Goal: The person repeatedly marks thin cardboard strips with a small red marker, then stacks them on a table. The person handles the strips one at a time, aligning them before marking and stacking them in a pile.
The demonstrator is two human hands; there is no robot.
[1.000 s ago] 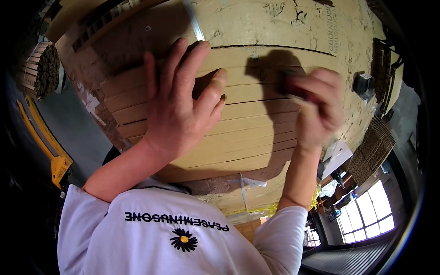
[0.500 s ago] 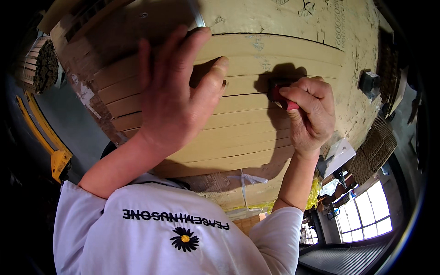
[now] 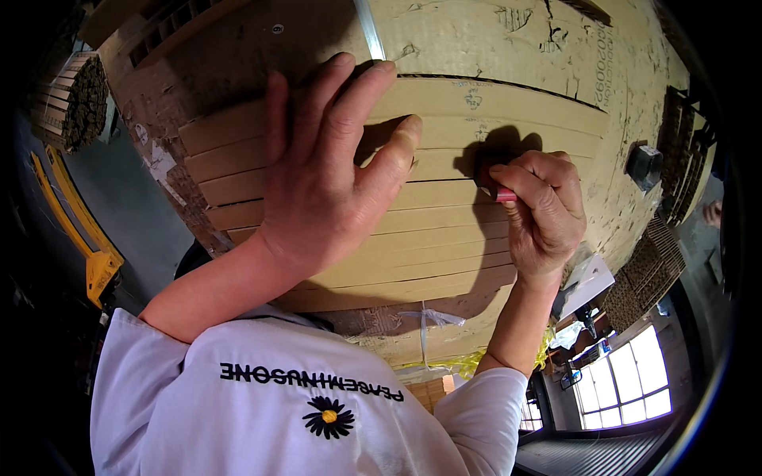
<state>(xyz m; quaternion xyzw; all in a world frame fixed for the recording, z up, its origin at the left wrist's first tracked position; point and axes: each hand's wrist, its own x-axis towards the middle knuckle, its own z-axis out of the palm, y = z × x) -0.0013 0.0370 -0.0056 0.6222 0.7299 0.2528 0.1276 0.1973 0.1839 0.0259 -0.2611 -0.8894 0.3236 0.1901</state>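
Observation:
Several flat cardboard strips (image 3: 444,208) lie side by side across a worn cardboard-covered surface. My left hand (image 3: 329,170) is spread over their left part, fingers apart and holding nothing. To its right, my right hand (image 3: 548,210) pinches a small red and dark tool, which looks like a hand stamp (image 3: 506,193), over one of the middle strips. Shadow and my fingers hide its lower end, so I cannot tell whether it touches the cardboard. Faint ink marks (image 3: 474,99) show on the strips just beyond it.
A small dark box (image 3: 644,166) sits to the right on the worn surface (image 3: 444,47). Bundled cardboard (image 3: 71,103) stands at the far left, above a yellow metal frame (image 3: 99,274). Stacked cardboard (image 3: 647,270) and a window (image 3: 627,381) are at the right.
The whole view has shifted, so the strips sit slightly lower and farther right. My right hand has shifted slightly over the strips, and less of the stamp's red side shows. My left hand stays spread.

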